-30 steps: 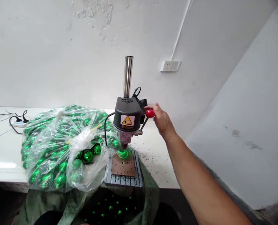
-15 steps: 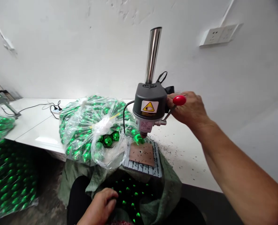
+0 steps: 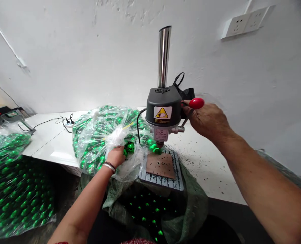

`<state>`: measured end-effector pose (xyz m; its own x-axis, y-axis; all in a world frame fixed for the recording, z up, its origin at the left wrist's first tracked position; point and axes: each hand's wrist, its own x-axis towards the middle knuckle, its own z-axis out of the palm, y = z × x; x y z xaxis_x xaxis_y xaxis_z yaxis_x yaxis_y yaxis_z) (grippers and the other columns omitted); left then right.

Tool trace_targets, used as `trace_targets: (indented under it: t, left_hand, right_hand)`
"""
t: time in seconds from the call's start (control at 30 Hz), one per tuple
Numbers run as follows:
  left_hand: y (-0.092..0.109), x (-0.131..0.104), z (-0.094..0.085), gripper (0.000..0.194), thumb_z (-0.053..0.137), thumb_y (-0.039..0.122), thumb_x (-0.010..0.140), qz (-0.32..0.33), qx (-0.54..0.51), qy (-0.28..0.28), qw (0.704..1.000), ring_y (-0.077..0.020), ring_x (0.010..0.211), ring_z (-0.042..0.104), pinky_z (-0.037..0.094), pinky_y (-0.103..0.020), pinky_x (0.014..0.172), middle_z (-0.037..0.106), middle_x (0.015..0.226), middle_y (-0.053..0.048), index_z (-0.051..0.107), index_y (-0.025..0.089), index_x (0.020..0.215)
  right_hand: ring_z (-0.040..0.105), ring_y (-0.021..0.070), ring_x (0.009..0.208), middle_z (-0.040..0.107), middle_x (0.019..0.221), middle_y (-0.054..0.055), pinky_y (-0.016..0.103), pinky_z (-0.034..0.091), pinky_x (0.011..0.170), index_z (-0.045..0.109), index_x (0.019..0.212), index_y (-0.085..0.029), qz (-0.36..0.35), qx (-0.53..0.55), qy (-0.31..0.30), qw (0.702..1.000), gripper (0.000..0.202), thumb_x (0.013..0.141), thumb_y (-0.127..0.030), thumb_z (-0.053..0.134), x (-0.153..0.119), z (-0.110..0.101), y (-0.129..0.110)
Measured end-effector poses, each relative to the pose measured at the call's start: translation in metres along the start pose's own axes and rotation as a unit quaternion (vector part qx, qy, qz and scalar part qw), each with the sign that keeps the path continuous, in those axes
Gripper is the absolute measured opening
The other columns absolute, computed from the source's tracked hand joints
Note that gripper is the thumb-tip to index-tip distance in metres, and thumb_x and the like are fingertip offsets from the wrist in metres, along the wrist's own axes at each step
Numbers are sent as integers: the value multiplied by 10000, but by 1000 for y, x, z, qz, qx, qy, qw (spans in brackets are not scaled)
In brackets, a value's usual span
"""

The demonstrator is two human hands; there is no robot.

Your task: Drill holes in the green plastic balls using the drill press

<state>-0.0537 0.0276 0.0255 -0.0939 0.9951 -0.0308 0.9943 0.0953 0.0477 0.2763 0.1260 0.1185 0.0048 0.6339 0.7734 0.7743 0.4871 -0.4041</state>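
Note:
A small drill press (image 3: 164, 108) with a dark grey head and chrome column stands before me. Beside its head, my right hand (image 3: 207, 118) is closed around the feed handle; one red knob (image 3: 196, 103) shows in front of it. Under the chuck, a brown board (image 3: 160, 166) with a small hole lies on the grooved metal base (image 3: 177, 169). My left hand (image 3: 117, 156), wearing bracelets, reaches into the mouth of a clear plastic bag (image 3: 94, 128) of shiny green balls (image 3: 130, 147). The bag hides its fingers, so whether they hold a ball cannot be seen.
Below the base, an open green woven sack (image 3: 196, 203) holds more green balls. Another bag of green balls (image 3: 18, 200) stands at left. Dark shavings litter the white table (image 3: 201, 152). A power strip (image 3: 69, 124) with cables lies behind, and sockets (image 3: 247, 22) are on the wall.
My left hand has moved up and forward from above the sack into the bag's opening. My right hand stays at the drill press handle. The view has shifted slightly.

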Motion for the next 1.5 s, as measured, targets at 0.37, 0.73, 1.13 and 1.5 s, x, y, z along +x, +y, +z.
trace_targets:
  t: [0.37,0.73,1.13,1.5]
  left_hand:
    - [5,-5,3,530,611,269,771,2,9,16,1000,-340,1136,617,491,-436,930,644,1237,-206,553,118,1276]
    - [18,-119,21,625,682,385,710,-16,-394,36,918,-271,1203,598,451,-402,1055,643,1295,-110,567,170,1286]
    - [7,-137,24,638,677,435,711,-55,-398,53,914,-256,1157,621,452,-410,1049,660,1260,-95,571,188,1290]
    - [5,-144,31,638,686,433,705,-63,-416,53,906,-272,1204,602,436,-430,1074,646,1299,-101,579,197,1288]
  right_hand:
    - [614,247,1046,677,1134,99,443,459,925,652,1126,-218,236,116,-177,948,427,828,-476,487,-81,-18,2]
    - [528,265,1274,533,1379,125,439,497,972,403,1408,-245,240,271,-310,879,885,659,-631,674,-159,34,-26]
    - [556,251,1170,564,1308,84,479,410,1054,506,1300,-250,227,243,-257,908,669,700,-513,640,-161,58,-46]
    - [577,255,1012,624,1123,117,456,449,938,521,1177,-185,250,223,-258,906,653,688,-611,597,-159,63,-55]
